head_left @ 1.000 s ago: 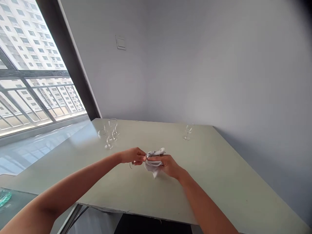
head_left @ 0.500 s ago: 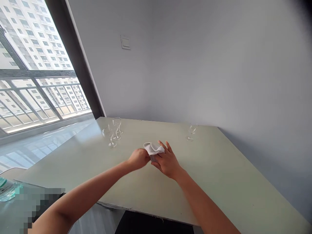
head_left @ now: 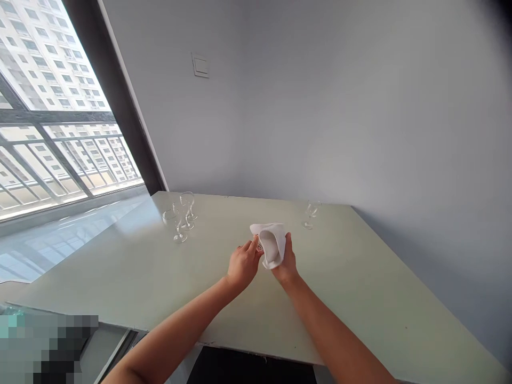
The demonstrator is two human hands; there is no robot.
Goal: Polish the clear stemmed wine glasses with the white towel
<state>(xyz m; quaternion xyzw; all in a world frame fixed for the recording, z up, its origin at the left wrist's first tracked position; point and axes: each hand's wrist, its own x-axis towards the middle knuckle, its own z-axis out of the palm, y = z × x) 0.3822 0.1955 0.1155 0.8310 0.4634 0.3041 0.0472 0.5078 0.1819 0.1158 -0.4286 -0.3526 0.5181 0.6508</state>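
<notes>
My right hand (head_left: 286, 264) is closed round a white cloth (head_left: 276, 232), which is spread and curled open toward me over the table. From the left, my left hand (head_left: 244, 264) is closed, its fingertips against the cloth's edge. A small shiny bit of a stemmed glass (head_left: 260, 247) shows between those fingers and the cloth; the rest of it is hidden. Both hands are held above the middle of the pale green table (head_left: 348, 298).
At the back left stand stemmed glasses, the nearest one (head_left: 180, 234) in front of the others (head_left: 188, 205). Another stemmed glass (head_left: 310, 213) stands at the back right. Grey walls border the table's far and right sides. A window (head_left: 60, 154) is at left.
Both hands and the cloth have shifted right. The cloth has turned and spread wider, its hollow now facing me. My right hand has moved from over the cloth to its right side.
</notes>
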